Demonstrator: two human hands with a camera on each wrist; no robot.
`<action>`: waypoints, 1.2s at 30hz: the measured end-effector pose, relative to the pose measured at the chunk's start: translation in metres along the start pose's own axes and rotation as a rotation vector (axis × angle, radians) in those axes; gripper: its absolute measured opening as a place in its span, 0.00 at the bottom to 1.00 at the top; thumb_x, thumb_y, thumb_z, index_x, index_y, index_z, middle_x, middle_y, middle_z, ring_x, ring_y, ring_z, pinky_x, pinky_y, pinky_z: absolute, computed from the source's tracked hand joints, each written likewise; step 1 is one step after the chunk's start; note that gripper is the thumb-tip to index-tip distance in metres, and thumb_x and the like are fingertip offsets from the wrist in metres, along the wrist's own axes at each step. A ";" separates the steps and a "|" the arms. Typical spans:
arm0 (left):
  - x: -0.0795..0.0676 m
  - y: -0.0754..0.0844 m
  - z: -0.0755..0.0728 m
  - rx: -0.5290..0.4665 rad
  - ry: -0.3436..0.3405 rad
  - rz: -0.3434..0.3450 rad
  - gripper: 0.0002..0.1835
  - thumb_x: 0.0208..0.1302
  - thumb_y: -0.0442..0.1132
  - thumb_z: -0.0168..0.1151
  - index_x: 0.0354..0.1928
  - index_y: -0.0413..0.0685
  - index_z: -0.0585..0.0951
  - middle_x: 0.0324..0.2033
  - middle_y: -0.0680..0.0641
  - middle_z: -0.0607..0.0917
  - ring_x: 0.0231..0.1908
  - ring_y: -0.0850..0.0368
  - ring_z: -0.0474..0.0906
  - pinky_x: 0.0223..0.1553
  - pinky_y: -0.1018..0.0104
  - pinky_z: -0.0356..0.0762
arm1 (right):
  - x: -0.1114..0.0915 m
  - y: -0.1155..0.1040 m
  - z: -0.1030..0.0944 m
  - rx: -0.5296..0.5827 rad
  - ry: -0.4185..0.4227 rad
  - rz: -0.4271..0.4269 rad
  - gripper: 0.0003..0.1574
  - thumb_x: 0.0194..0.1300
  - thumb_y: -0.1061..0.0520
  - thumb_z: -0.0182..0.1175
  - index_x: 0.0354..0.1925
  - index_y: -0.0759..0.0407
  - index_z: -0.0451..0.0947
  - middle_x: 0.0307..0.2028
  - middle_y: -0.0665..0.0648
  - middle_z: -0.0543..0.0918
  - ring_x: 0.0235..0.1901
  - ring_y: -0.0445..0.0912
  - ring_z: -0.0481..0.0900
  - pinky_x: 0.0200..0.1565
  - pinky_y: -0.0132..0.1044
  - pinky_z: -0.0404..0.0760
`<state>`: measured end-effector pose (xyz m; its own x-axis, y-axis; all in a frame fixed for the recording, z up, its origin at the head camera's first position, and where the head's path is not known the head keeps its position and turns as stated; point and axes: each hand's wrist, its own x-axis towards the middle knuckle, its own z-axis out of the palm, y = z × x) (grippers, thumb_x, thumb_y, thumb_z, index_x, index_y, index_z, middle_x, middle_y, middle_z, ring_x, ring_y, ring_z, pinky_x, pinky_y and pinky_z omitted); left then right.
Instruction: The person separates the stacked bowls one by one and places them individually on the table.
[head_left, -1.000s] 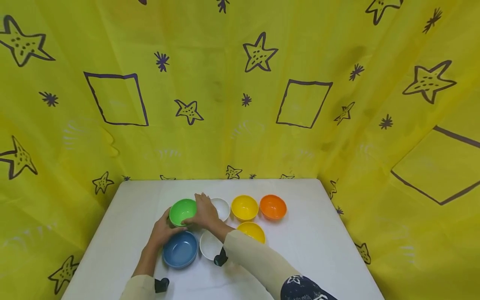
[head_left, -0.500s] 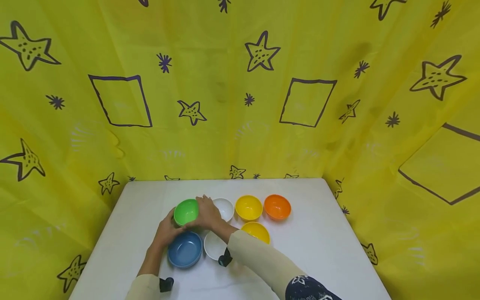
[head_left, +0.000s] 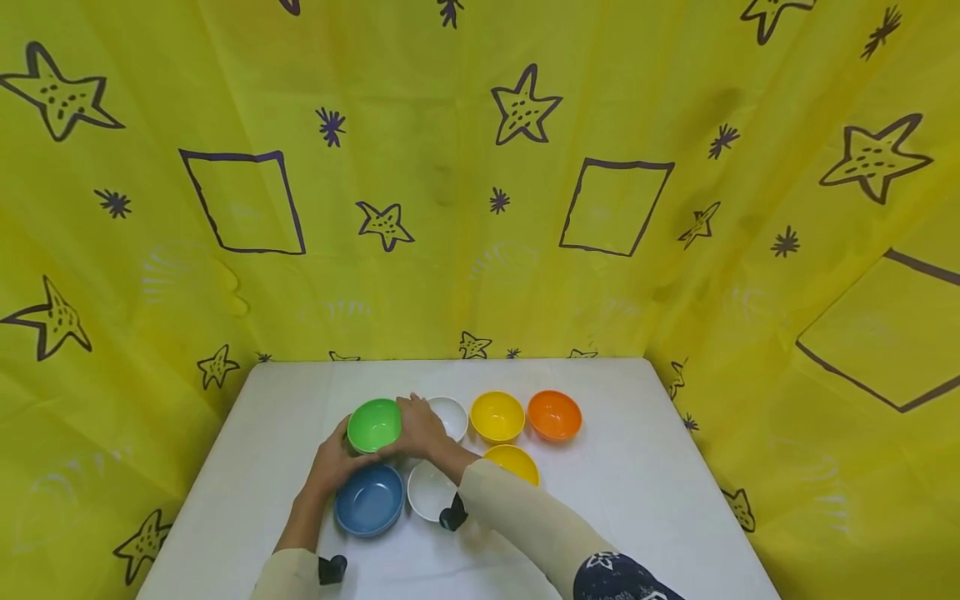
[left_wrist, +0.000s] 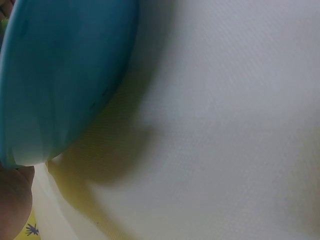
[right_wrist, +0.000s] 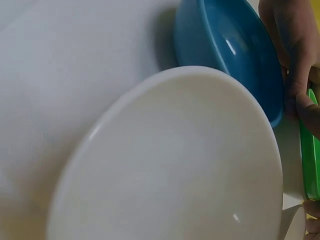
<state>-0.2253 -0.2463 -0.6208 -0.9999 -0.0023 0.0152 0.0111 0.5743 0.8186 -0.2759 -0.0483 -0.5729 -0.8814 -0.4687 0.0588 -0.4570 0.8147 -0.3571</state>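
Observation:
A green bowl (head_left: 373,426) stands upright at the back left of the table in the head view. My left hand (head_left: 333,458) grips its left and near side, and my right hand (head_left: 420,427) holds its right side, the thumbs close together at the near rim. Just in front of the left hand sits a blue bowl (head_left: 369,499), large in the left wrist view too (left_wrist: 65,75). One white bowl (head_left: 451,417) is partly hidden behind the right hand. Another white bowl (head_left: 429,492) lies under the right forearm and fills much of the right wrist view.
Right of the hands stand a yellow bowl (head_left: 497,416) and an orange bowl (head_left: 555,415) in the back row. A second yellow bowl (head_left: 517,463) is partly covered by the right sleeve. Yellow patterned curtains (head_left: 442,283) surround the white table (head_left: 637,500).
The whole head view has shifted slightly. My right thumb has slid a little toward the near rim of the green bowl; both hands stay on it.

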 end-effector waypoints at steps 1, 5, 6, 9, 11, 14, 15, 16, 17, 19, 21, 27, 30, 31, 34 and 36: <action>0.000 0.000 0.000 -0.001 -0.001 0.000 0.56 0.56 0.44 0.82 0.78 0.28 0.58 0.73 0.25 0.65 0.74 0.26 0.58 0.74 0.31 0.54 | 0.001 0.001 0.000 0.009 -0.001 -0.004 0.62 0.45 0.29 0.83 0.69 0.58 0.73 0.61 0.56 0.82 0.70 0.56 0.72 0.60 0.46 0.82; 0.001 0.001 0.002 0.000 0.003 0.002 0.55 0.56 0.43 0.81 0.78 0.28 0.59 0.73 0.25 0.66 0.74 0.26 0.58 0.74 0.31 0.54 | 0.002 0.003 -0.001 0.031 -0.004 -0.010 0.57 0.45 0.30 0.83 0.65 0.57 0.76 0.58 0.54 0.84 0.70 0.56 0.72 0.63 0.47 0.80; 0.002 0.001 0.002 0.001 0.004 0.003 0.55 0.56 0.43 0.81 0.78 0.28 0.59 0.73 0.25 0.66 0.74 0.26 0.58 0.74 0.31 0.54 | 0.001 0.004 -0.001 0.034 -0.001 -0.012 0.56 0.45 0.31 0.83 0.64 0.56 0.77 0.57 0.54 0.84 0.70 0.56 0.72 0.64 0.47 0.79; 0.002 0.001 0.003 0.013 0.010 0.013 0.55 0.56 0.44 0.81 0.77 0.27 0.60 0.72 0.24 0.67 0.73 0.25 0.60 0.73 0.30 0.55 | 0.000 0.005 -0.001 0.035 0.005 -0.015 0.55 0.45 0.30 0.83 0.64 0.55 0.78 0.57 0.53 0.85 0.70 0.56 0.73 0.66 0.47 0.78; 0.002 0.002 0.004 0.013 0.010 0.007 0.55 0.56 0.45 0.81 0.77 0.28 0.60 0.72 0.24 0.67 0.73 0.25 0.60 0.73 0.30 0.55 | -0.001 0.006 -0.001 0.035 0.012 -0.022 0.55 0.45 0.30 0.82 0.64 0.56 0.78 0.57 0.53 0.85 0.69 0.55 0.74 0.65 0.47 0.78; 0.001 0.003 0.004 0.016 0.005 -0.003 0.55 0.56 0.45 0.81 0.77 0.27 0.60 0.73 0.24 0.66 0.74 0.25 0.59 0.74 0.31 0.55 | -0.003 0.006 -0.003 0.039 0.017 -0.021 0.59 0.44 0.29 0.82 0.67 0.57 0.76 0.59 0.55 0.84 0.67 0.55 0.75 0.62 0.45 0.81; 0.001 0.003 0.003 0.018 0.003 -0.003 0.56 0.55 0.45 0.81 0.77 0.27 0.59 0.73 0.24 0.66 0.74 0.25 0.59 0.74 0.31 0.55 | -0.003 0.007 -0.004 0.044 0.020 -0.019 0.61 0.44 0.29 0.82 0.68 0.57 0.75 0.60 0.56 0.83 0.66 0.54 0.76 0.61 0.44 0.81; 0.000 0.003 0.003 0.013 0.000 -0.010 0.56 0.55 0.45 0.82 0.77 0.27 0.59 0.73 0.24 0.66 0.74 0.26 0.58 0.74 0.32 0.54 | -0.003 0.007 -0.004 0.058 0.025 -0.018 0.62 0.44 0.29 0.83 0.69 0.58 0.74 0.61 0.56 0.83 0.64 0.53 0.77 0.58 0.43 0.82; 0.000 0.003 0.003 0.015 -0.001 -0.010 0.57 0.54 0.45 0.82 0.77 0.27 0.59 0.73 0.24 0.65 0.74 0.25 0.58 0.74 0.32 0.54 | -0.004 0.007 -0.005 0.077 0.028 -0.017 0.63 0.44 0.30 0.83 0.70 0.57 0.73 0.61 0.56 0.82 0.62 0.52 0.79 0.56 0.41 0.83; 0.000 0.002 0.003 0.013 0.001 -0.013 0.58 0.53 0.44 0.83 0.77 0.26 0.58 0.73 0.24 0.65 0.74 0.25 0.58 0.74 0.32 0.54 | -0.004 0.007 -0.005 0.121 0.040 -0.016 0.62 0.45 0.31 0.83 0.70 0.56 0.72 0.59 0.55 0.83 0.57 0.49 0.81 0.53 0.38 0.83; 0.001 0.002 0.002 0.014 0.002 -0.016 0.58 0.53 0.44 0.83 0.77 0.26 0.58 0.73 0.24 0.65 0.74 0.25 0.58 0.74 0.32 0.54 | -0.004 0.008 -0.006 0.172 0.069 -0.023 0.59 0.45 0.34 0.85 0.68 0.56 0.73 0.55 0.53 0.84 0.51 0.46 0.82 0.49 0.35 0.82; 0.000 0.004 0.001 0.022 -0.002 -0.032 0.59 0.53 0.45 0.83 0.78 0.28 0.57 0.74 0.24 0.64 0.74 0.25 0.57 0.74 0.31 0.55 | -0.005 0.010 -0.009 0.232 0.127 -0.027 0.56 0.45 0.35 0.85 0.66 0.54 0.73 0.51 0.51 0.86 0.46 0.44 0.84 0.44 0.32 0.82; -0.001 0.004 0.001 0.016 -0.006 -0.023 0.58 0.53 0.45 0.83 0.78 0.29 0.58 0.73 0.24 0.66 0.73 0.24 0.59 0.73 0.31 0.56 | -0.008 0.011 -0.012 0.264 0.145 -0.021 0.56 0.45 0.36 0.85 0.66 0.54 0.73 0.51 0.52 0.86 0.46 0.45 0.84 0.45 0.33 0.82; -0.002 0.004 0.001 0.011 -0.005 -0.020 0.58 0.53 0.44 0.83 0.78 0.29 0.58 0.72 0.24 0.66 0.73 0.24 0.60 0.73 0.31 0.57 | -0.010 0.012 -0.013 0.276 0.151 -0.018 0.56 0.45 0.36 0.85 0.66 0.54 0.74 0.51 0.52 0.86 0.46 0.45 0.84 0.45 0.33 0.82; -0.002 0.003 0.000 0.006 0.002 -0.003 0.57 0.53 0.44 0.84 0.78 0.31 0.60 0.71 0.24 0.69 0.72 0.25 0.63 0.72 0.31 0.59 | -0.015 0.012 -0.018 0.318 0.180 -0.013 0.56 0.45 0.37 0.86 0.67 0.55 0.74 0.51 0.52 0.86 0.46 0.44 0.84 0.46 0.33 0.82; -0.002 0.003 0.000 0.002 0.007 0.003 0.57 0.53 0.44 0.84 0.78 0.32 0.60 0.71 0.25 0.70 0.72 0.25 0.64 0.72 0.31 0.59 | -0.018 0.011 -0.023 0.345 0.200 -0.004 0.57 0.44 0.37 0.86 0.67 0.55 0.74 0.51 0.52 0.86 0.46 0.44 0.84 0.46 0.33 0.83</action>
<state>-0.2237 -0.2451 -0.6184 -0.9997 -0.0060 0.0219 0.0145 0.5758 0.8175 -0.2676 -0.0229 -0.5568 -0.9009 -0.3685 0.2292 -0.4239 0.6345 -0.6463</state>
